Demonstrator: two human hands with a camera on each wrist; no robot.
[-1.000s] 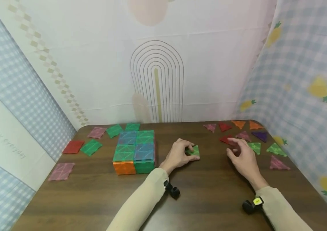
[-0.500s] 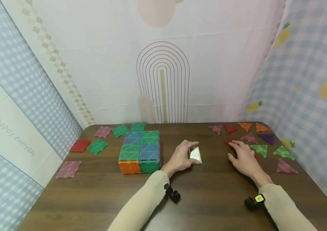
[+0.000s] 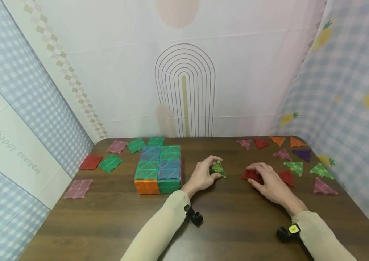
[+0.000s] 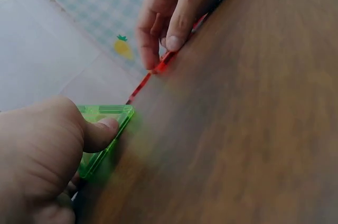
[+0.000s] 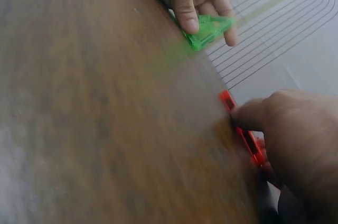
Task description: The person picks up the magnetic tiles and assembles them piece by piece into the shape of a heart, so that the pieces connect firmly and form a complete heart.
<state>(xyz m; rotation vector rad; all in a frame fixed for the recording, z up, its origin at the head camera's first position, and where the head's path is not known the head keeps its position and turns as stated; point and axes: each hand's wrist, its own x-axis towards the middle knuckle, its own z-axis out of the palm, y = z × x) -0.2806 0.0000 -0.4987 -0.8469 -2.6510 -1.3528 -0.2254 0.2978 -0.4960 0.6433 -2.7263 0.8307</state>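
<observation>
Left hand [image 3: 201,175]: my thumb and fingers are curved, parted only enough to pinch a green triangular tile [image 3: 218,169] by its edges. The tile stands tilted over the middle of the table [image 3: 223,228], right of the block of tiles [image 3: 148,170]. Right hand [image 3: 270,183]: half closed, thumb and fingers pinching a red triangular tile [image 3: 249,174], held low; I cannot tell whether it touches the wood. The two held tiles are near each other but apart, green left, red right. A second red triangle [image 3: 287,178] lies just right of my right hand. Block: top of blue and green squares, near side orange at left, green at right. Far right: a purple triangle [image 3: 302,155], just nearer than two orange triangles [image 3: 277,140].
</observation>
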